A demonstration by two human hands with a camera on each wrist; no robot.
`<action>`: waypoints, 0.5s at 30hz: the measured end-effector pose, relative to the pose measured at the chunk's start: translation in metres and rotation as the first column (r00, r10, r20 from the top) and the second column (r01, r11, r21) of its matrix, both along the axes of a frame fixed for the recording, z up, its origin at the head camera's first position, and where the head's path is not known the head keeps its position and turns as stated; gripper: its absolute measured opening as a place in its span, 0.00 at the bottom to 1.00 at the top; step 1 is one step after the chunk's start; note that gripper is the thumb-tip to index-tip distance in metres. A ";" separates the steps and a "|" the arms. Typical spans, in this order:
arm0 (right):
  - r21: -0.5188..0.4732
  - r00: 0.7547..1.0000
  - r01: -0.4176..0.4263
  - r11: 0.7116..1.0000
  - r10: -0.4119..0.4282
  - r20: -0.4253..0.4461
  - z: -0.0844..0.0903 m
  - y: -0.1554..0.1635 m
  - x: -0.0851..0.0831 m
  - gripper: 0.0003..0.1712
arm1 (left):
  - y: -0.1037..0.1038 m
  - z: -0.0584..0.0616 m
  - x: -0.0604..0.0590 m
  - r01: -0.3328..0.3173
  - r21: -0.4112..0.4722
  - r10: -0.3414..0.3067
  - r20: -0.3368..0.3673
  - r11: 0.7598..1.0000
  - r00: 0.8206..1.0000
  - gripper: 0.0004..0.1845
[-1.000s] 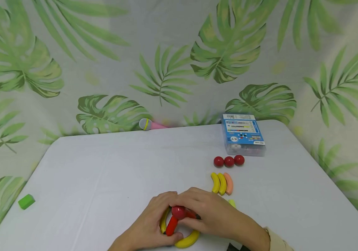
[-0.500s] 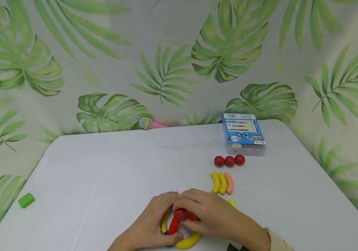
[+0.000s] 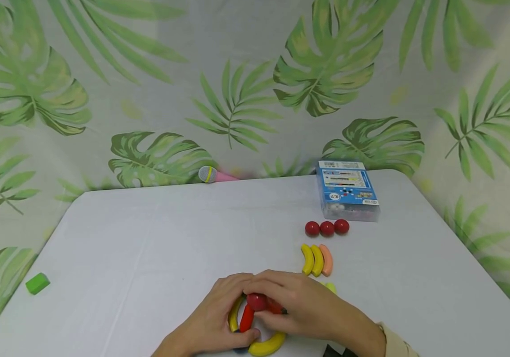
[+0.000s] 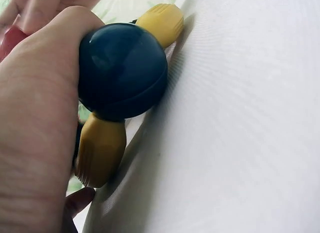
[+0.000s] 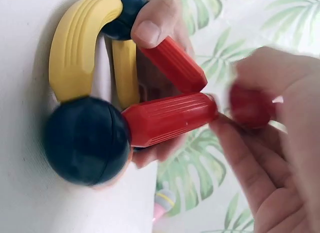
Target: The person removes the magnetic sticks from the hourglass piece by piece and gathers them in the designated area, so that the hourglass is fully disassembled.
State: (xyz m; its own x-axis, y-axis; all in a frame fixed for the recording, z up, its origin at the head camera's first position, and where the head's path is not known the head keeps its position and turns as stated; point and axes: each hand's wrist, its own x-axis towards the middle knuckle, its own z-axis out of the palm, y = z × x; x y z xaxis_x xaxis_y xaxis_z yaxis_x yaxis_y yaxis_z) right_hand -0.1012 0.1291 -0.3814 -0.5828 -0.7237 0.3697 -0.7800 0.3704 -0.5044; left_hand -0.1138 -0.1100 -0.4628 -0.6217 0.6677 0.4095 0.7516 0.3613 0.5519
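In front of me lies a ring-shaped toy build of curved yellow rods (image 5: 75,53) and dark blue balls (image 5: 86,140). Straight red rods (image 5: 172,118) rise from the ring and lean in toward each other. My left hand (image 3: 219,315) wraps around the ring's left side, its thumb against a blue ball at a red rod's foot. A blue ball (image 4: 122,68) and yellow rod ends show below that hand in the left wrist view. My right hand (image 3: 301,305) pinches a red ball (image 3: 257,301) at the red rods' upper ends; it looks slightly apart from them in the right wrist view.
Right of centre on the white table (image 3: 170,238) lie three red balls (image 3: 327,228) and short curved rods (image 3: 317,260), yellow and salmon. Behind them stands a clear box (image 3: 349,191) with a blue label. A green block (image 3: 37,283) sits far left, a pink toy microphone (image 3: 217,175) at the back.
The red ball in my right fingers has shifted slightly over the red rods. The near red rod's lower end has moved a little, showing more of the blue ball. My left hand stays in place.
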 end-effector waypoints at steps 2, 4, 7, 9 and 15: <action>-0.036 0.998 0.004 0.999 -0.002 0.059 0.002 0.001 0.001 0.25 | 0.000 0.000 0.000 -0.001 0.008 0.001 0.005 1.000 1.000 0.41; -0.064 0.997 0.014 0.998 -0.009 0.074 0.005 0.002 0.001 0.24 | 0.000 -0.001 -0.001 0.000 0.019 0.000 0.005 1.000 1.000 0.42; -0.060 0.999 0.050 0.997 -0.050 0.004 0.009 0.006 0.000 0.22 | 0.000 -0.001 0.000 0.000 0.026 0.000 -0.008 1.000 1.000 0.41; -0.047 0.997 0.072 0.996 -0.074 -0.036 0.011 0.009 -0.002 0.22 | 0.000 -0.001 0.000 -0.001 0.021 0.002 -0.004 1.000 1.000 0.40; -0.052 0.987 0.142 0.989 -0.145 -0.063 0.018 0.028 -0.011 0.28 | -0.001 -0.001 0.002 -0.040 -0.050 0.044 0.090 0.998 0.995 0.38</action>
